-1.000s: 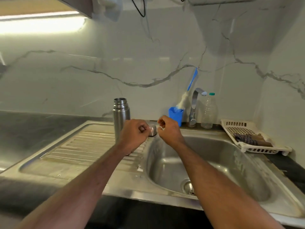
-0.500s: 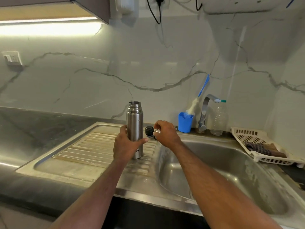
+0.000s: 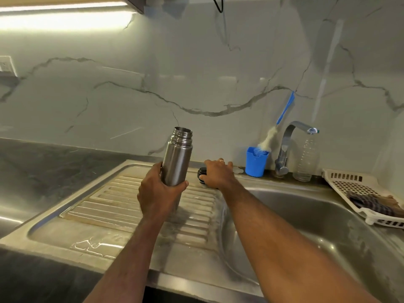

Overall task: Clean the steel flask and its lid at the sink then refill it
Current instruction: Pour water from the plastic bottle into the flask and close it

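Note:
The steel flask is open at the top and tilts slightly right above the ribbed drainboard. My left hand grips its lower half. The black lid sits on the drainboard's back right corner beside the basin. My right hand rests over the lid with fingers curled on it; most of the lid is hidden under the hand. The sink basin lies to the right, below the tap.
A blue cup holding a bottle brush stands left of the tap. A clear plastic bottle stands to the tap's right. A white plastic tray with scrub cloths sits at the far right. Dark countertop extends left.
My left hand has lifted the flask off the drainboard and tilted it. My right hand has lowered the lid onto the drainboard's back right corner.

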Tool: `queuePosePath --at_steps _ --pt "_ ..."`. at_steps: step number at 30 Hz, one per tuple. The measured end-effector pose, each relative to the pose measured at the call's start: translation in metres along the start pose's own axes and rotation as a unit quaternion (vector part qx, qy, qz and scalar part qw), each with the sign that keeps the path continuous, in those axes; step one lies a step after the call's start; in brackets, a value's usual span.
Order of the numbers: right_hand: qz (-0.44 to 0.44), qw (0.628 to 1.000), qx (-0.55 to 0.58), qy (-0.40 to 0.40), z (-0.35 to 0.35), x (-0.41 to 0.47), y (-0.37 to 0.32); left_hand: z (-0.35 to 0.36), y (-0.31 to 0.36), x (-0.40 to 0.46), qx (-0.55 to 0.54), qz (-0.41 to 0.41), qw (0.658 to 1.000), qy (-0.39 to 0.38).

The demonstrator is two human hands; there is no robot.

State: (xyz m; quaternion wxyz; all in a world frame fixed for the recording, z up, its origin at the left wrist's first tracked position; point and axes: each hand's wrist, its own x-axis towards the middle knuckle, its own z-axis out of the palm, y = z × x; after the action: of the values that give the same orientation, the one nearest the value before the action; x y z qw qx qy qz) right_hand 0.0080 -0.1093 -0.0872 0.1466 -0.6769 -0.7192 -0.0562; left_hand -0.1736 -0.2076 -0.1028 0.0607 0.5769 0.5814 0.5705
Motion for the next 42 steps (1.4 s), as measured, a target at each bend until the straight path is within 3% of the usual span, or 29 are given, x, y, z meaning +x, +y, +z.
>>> queuePosePath --at_steps 3,9,12,18,24,27,34,42 --pt "0.004 0.999 -0.025 -0.026 0.012 0.012 -0.005 0.003 -0.003 0.002 -0.006 -0.008 1.000 0.003" --pt "-0.021 0.998 -0.026 0.050 0.029 0.016 -0.009 0.006 -0.001 0.000 0.000 -0.002 1.000 -0.006" --pt "-0.045 0.993 0.062 0.092 0.022 0.005 -0.007 0.007 0.001 -0.001 -0.001 0.000 1.000 -0.011" --pt "-0.047 0.946 0.282 0.152 -0.006 -0.065 0.025 0.008 0.017 -0.009 -0.029 0.001 0.999 -0.017" --pt "0.039 0.926 0.323 0.191 -0.031 -0.148 0.115 0.021 0.059 -0.031 -0.053 0.049 0.996 -0.060" --pt "0.094 0.902 0.372 0.200 -0.042 -0.176 0.150 0.041 0.084 -0.044 -0.048 0.064 0.992 -0.099" --pt "0.138 0.778 0.552 0.268 -0.060 -0.196 0.194 0.098 0.114 -0.082 -0.027 0.090 0.968 -0.235" --pt "0.114 0.748 0.569 0.321 -0.068 -0.175 0.199 0.136 0.101 -0.096 0.068 0.133 0.935 -0.321"
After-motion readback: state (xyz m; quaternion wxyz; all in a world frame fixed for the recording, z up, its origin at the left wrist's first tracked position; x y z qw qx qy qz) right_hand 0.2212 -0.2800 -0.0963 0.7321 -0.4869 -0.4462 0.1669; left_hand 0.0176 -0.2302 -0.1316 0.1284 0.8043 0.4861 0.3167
